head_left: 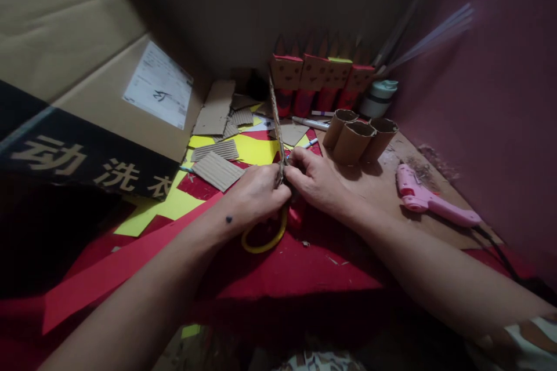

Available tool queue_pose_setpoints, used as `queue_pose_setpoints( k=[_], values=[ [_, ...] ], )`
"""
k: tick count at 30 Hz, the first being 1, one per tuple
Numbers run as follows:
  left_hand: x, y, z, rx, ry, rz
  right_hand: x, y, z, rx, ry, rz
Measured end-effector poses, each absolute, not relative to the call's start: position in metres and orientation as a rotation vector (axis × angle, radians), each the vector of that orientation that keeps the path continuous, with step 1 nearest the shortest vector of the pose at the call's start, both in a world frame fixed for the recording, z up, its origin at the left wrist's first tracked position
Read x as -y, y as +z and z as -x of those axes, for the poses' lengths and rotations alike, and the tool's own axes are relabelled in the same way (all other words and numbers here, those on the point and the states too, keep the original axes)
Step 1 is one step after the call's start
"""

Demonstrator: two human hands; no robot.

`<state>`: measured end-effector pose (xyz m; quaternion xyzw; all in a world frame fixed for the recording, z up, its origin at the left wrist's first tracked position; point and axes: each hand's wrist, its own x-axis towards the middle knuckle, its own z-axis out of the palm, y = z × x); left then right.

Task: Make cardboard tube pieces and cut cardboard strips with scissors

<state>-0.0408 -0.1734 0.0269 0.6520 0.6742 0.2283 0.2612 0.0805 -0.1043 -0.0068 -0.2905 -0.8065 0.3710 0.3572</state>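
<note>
A piece of corrugated cardboard stands edge-on toward me, its near end pinched between my two hands. My left hand is closed on it from the left. From the right, my right hand grips the same end with thumb and bent fingers. Below my hands, on the red cloth, lies a yellow ring-shaped handle, probably of scissors; the rest of it is hidden. Just beyond my right hand lies a thin white and blue pen.
Three cardboard tubes and a pink glue gun rest on a board at right. Decorated figures and a lidded bottle stand behind. Cardboard scraps, yellow paper and a red strip lie left, beside a large carton.
</note>
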Motion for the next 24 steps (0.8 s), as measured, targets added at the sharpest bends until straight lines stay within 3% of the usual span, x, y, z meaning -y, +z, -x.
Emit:
queue_pose_setpoints(
  k=[9, 14, 19, 24],
  values=[
    [0.171, 0.024, 0.044, -1.998, 0.901, -1.804, 0.1, -0.009, -0.084, 2.093, 1.14, 0.608],
    [0.168, 0.021, 0.044, -2.109, 0.885, -1.823, 0.092, 0.001, -0.082, 2.207, 1.13, 0.627],
    [0.164, 0.022, 0.044, -2.238, 0.765, -1.941, 0.082, 0.008, -0.075, 2.239, 1.312, 0.784],
    [0.163, 0.023, 0.045, -2.264, 0.753, -1.915, 0.081, 0.009, -0.07, 2.336, 1.075, 0.684]
  ],
)
